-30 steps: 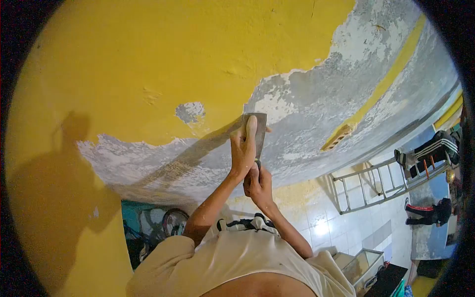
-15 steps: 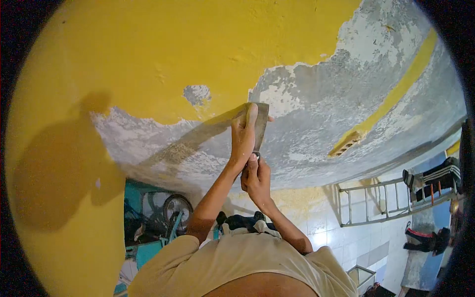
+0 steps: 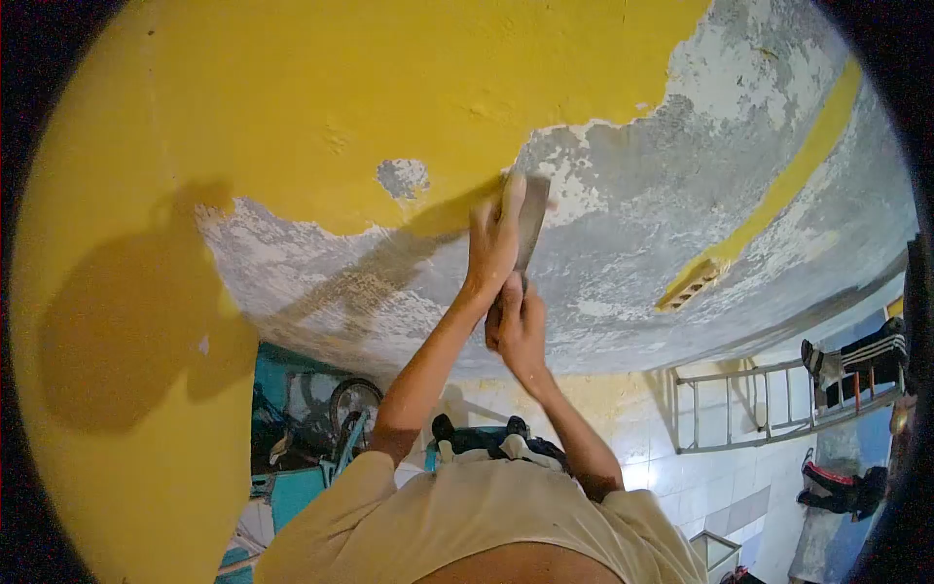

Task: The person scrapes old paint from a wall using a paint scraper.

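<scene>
A flat metal scraper (image 3: 532, 219) lies against the wall at the border between yellow paint (image 3: 321, 88) and bare grey plaster (image 3: 642, 185). My right hand (image 3: 518, 326) is closed round its handle, below the blade. Higher up, my left hand (image 3: 495, 234) presses on the left side of the blade, its thumb pointing up along it and its other fingers mostly hidden behind. A small bare patch (image 3: 403, 178) shows in the yellow paint to the left of the blade.
A metal ladder (image 3: 730, 409) stands at the right, with dark clothes (image 3: 866, 360) hanging at its far end. Below left are a bicycle wheel (image 3: 356, 404) and teal furniture (image 3: 295, 494). White tiles (image 3: 681, 477) cover the floor.
Both hands and the scraper have moved up and slightly right in the view. The blade tilts a little more to the right.
</scene>
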### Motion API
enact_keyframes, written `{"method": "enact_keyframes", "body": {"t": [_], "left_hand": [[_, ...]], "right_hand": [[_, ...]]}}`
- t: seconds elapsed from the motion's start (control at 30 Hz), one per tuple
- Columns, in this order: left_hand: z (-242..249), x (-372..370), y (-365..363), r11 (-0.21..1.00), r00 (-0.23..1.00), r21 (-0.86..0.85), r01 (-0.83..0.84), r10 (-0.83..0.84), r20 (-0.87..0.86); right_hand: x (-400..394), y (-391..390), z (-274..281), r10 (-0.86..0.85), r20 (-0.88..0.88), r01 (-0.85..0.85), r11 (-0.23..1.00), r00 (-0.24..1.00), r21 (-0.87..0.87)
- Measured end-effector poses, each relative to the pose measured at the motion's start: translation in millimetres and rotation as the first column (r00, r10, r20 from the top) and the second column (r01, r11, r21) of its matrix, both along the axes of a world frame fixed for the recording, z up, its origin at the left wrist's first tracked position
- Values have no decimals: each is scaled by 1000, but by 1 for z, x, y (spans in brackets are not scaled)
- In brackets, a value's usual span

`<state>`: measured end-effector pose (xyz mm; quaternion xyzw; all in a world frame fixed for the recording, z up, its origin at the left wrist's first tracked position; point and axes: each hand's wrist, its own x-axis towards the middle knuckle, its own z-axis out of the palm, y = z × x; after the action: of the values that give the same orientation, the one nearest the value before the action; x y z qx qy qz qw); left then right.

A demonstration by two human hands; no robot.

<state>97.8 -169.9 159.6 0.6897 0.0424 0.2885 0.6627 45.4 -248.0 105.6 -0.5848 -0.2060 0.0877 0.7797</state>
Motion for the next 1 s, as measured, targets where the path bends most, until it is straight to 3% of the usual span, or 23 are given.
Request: {"method": "enact_keyframes", "body": {"t": [0.03, 0.07, 0.23, 0.33, 0.4, 0.47, 0.57, 0.63, 0.67, 0.77, 0.8, 0.93, 1.0], "left_hand": [[1, -3, 0, 1000, 1000, -2, 3, -3, -14], [3, -5, 0, 1000, 1000, 2, 25, -25, -10], [7, 3, -1, 1000, 999, -9, 0, 1, 52], [12, -3, -4, 999, 999, -2, 32, -32, -23], [15, 2, -5, 1000, 999, -27, 14, -12, 53], [9, 3, -7, 999, 997, -51, -6, 10, 82], [2, 15, -8, 1000, 999, -23, 7, -6, 40], [25, 21, -8, 986, 982, 78, -146, 135, 132], [34, 5, -10, 1000, 998, 1, 9, -9, 57], [-8, 9, -7, 997, 993, 6, -78, 77, 93], [-6, 4, -16, 986, 989, -100, -137, 142, 49], [14, -1, -7, 996, 999, -86, -16, 11, -51], [10, 3, -3, 998, 1000, -53, -24, 25, 3]], "right_hand": [[-2, -1, 3, -26, 51, 26, 1000, 998, -8], [-6, -3, 8, 24, -36, -23, 999, 999, 37], [-4, -1, -2, -24, -44, 24, 1000, 999, 5], [-7, -3, 2, -4, -65, 4, 1000, 998, 9], [-1, -1, 3, 22, -30, -21, 998, 999, 52], [-2, -6, -4, -48, 2, 48, 999, 999, -11], [6, -15, 2, -25, 13, 26, 998, 1000, -64], [8, -14, 17, -34, 58, 36, 999, 998, -40], [6, -13, 20, -32, 33, 32, 999, 999, -17], [5, -12, -7, -74, 77, 76, 997, 994, -30], [1, -15, -9, -58, 45, 62, 995, 997, -75], [1, -16, 3, 0, 32, 3, 997, 999, -80], [5, -12, 8, 29, 22, -28, 999, 999, -44]]}}
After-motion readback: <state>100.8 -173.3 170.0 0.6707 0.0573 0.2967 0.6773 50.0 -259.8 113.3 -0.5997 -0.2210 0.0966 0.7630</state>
